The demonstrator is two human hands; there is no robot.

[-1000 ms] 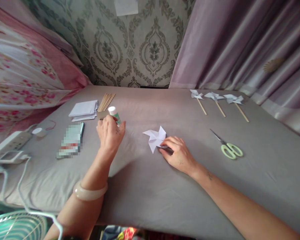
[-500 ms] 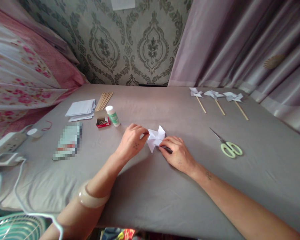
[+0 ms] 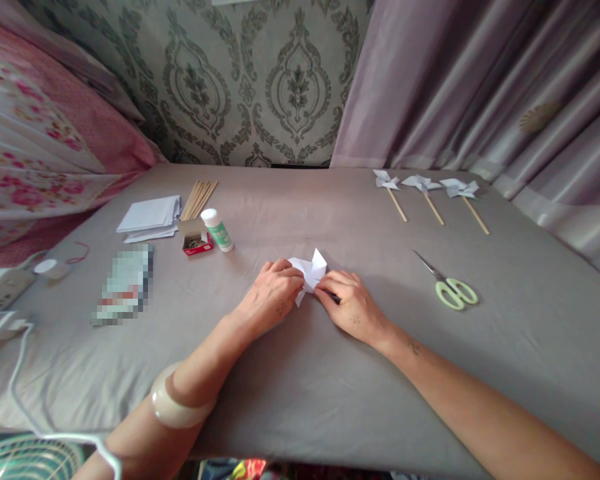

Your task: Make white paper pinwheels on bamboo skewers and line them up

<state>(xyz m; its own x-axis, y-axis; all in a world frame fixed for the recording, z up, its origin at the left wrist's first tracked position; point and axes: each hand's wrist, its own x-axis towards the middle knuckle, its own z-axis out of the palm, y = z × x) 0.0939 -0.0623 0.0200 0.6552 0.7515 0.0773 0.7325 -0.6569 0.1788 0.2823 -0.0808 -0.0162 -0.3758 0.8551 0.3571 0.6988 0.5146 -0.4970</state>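
A white paper pinwheel [image 3: 311, 272] lies on the grey cloth between my two hands. My left hand [image 3: 275, 291] is closed over its left blades, and the fingers hide part of the paper. On the other side, my right hand [image 3: 351, 303] pinches the pinwheel's right edge between thumb and fingers. Beyond my left hand stands a glue stick [image 3: 218, 231] with a white cap and green label. A small red box [image 3: 198, 248] beside it is open, with many small metal pieces inside.
Wooden sticks [image 3: 199, 200] and folded white paper [image 3: 149, 217] lie at the back left. Scissors [image 3: 453, 292] with pale green handles rest to the right. Three finished pinwheels on sticks [image 3: 420, 185] lie at the back right. A power strip [image 3: 4, 288] with a white cable sits far left.
My left hand has moved from beside the glue stick and box, rightward and nearer, onto the pinwheel's left blades. My right hand keeps its pinch. The view has shifted slightly.
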